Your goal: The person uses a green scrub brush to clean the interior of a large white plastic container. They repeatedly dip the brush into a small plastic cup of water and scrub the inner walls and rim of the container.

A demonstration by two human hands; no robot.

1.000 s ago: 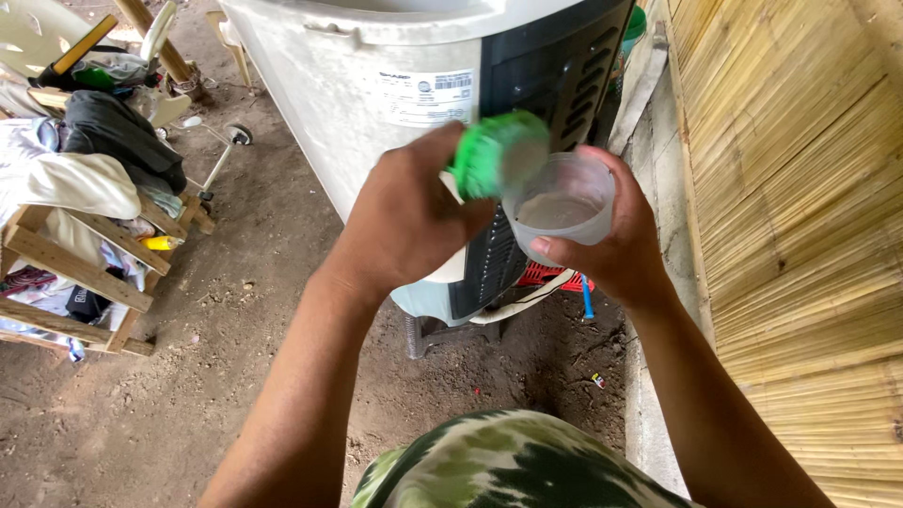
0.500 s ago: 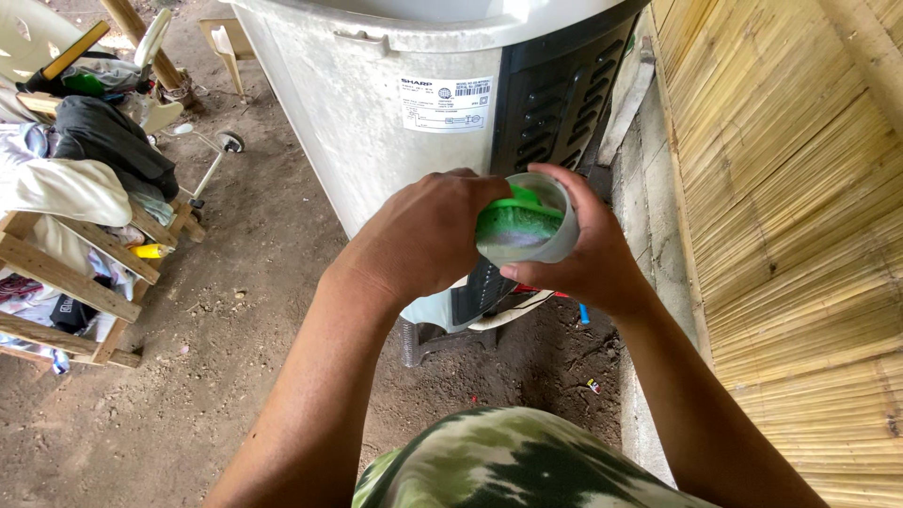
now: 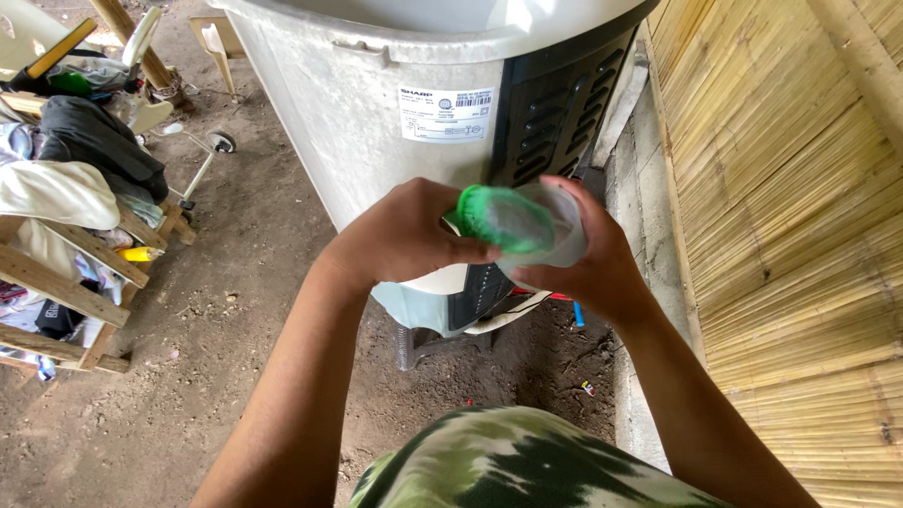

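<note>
Green lid [image 3: 505, 218] pinched in left hand [image 3: 404, 235] over clear cup [image 3: 562, 235] — right hand [image 3: 588, 268] grips it.

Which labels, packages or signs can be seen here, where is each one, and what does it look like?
Rectangular white sticker label: on the front of the pale grey plastic washing machine tub, beside its black vented panel; dark print and a barcode patch.
Clear plastic container with green lid: held between the left hand and right hand, in front of the tub; no label visible on it.
No signs or screens show.
</note>
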